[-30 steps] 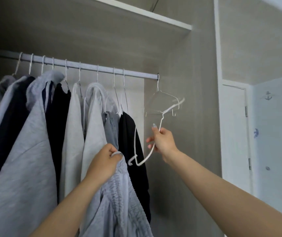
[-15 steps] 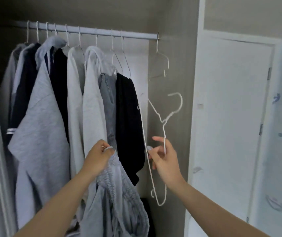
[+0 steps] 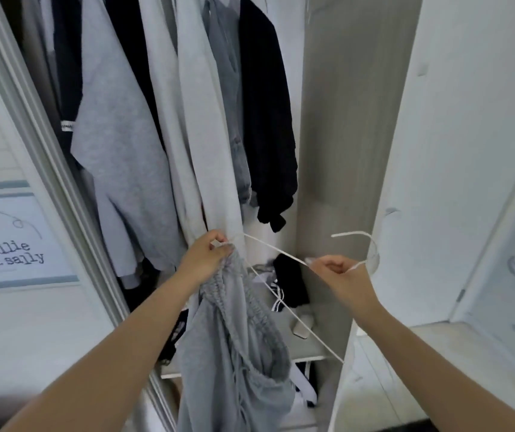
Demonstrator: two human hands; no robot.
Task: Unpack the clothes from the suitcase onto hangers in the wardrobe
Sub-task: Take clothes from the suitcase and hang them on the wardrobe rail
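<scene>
My left hand grips the gathered top of a grey ruched garment that hangs down in front of the wardrobe. One end of a thin white wire hanger reaches the same hand. My right hand is shut on the hanger just below its hook, which curves up to the right. The hanger is tilted, and its lower bar runs down towards the wardrobe's right side panel. The suitcase is out of view.
Grey, white and black clothes hang in the open wardrobe above my hands. A lower shelf holds black and striped items. The wardrobe side panel and a white door stand to the right, and a lettered sign to the left.
My view has dropped from the rail to the lower wardrobe. My right hand has brought the hanger down and tilted it towards the garment, so its end now reaches my left hand.
</scene>
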